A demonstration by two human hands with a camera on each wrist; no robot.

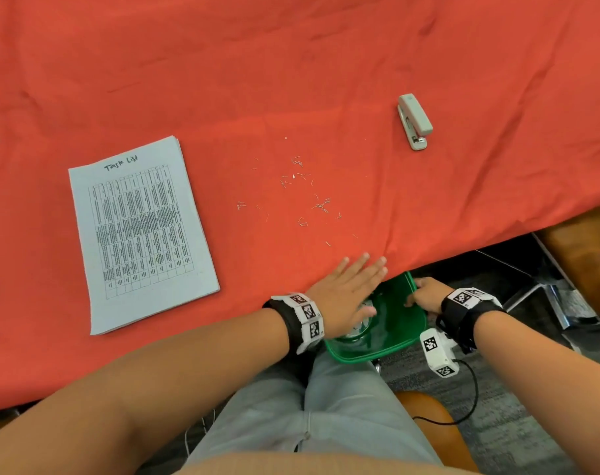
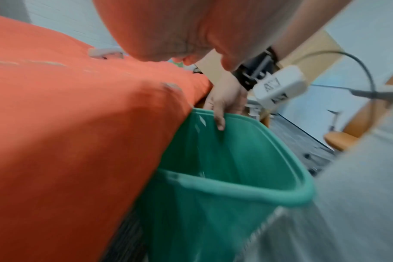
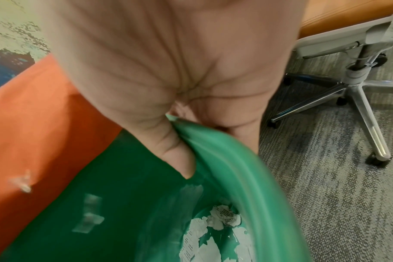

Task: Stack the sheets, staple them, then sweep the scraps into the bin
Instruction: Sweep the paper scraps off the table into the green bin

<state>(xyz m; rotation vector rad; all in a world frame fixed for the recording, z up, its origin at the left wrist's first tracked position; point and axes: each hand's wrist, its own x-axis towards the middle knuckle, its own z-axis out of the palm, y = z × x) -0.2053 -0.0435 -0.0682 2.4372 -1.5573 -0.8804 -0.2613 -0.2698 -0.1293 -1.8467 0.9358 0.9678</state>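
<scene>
Right wrist: paper scraps (image 3: pixel 222 219) inside bin (image 3: pixel 231 159).

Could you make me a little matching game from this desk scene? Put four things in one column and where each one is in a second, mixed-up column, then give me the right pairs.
Things:
1. stapler
2. stack of sheets
3. loose staples
4. green bin

Places:
A. held at its rim by the right hand, just below the table edge
B. scattered over the middle of the red cloth
C. lying on the cloth, far right, alone
D. lying flat on the cloth, to the left

Pairs: 1-C, 2-D, 3-B, 4-A
</scene>
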